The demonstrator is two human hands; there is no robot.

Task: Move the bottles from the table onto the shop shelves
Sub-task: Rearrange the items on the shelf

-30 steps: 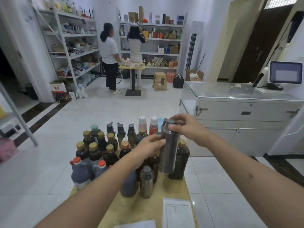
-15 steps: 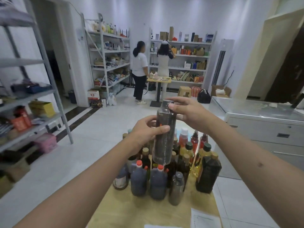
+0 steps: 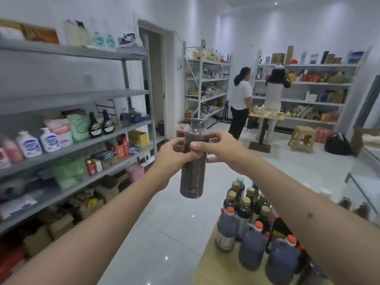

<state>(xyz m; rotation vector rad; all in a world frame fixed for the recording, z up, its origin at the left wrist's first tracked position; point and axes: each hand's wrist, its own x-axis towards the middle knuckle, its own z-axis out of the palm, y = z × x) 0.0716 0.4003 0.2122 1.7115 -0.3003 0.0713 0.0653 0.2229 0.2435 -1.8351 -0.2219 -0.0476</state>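
Observation:
I hold a tall dark bottle [image 3: 192, 177] upright in mid-air, well above the floor. My left hand [image 3: 171, 156] grips its upper body from the left. My right hand [image 3: 216, 148] grips it from the right, thumb across the front. Several dark bottles [image 3: 246, 223] with gold, red and teal caps stand on the wooden table [image 3: 218, 266] at the lower right. The grey metal shelves [image 3: 82, 140] stand to my left, holding soap dispensers, packets and two dark bottles [image 3: 100, 125].
Two people [image 3: 240, 103] stand at a small table [image 3: 266, 116] far across the room, by more shelving [image 3: 304, 85]. A wooden stool [image 3: 302, 138] and a black bag [image 3: 337, 144] sit on the white tiled floor. A counter edge [image 3: 368, 161] is at right.
The view has swung left toward the grey shelves. The bottle came higher and away from the table, and my right hand slid from its cap down to its upper body.

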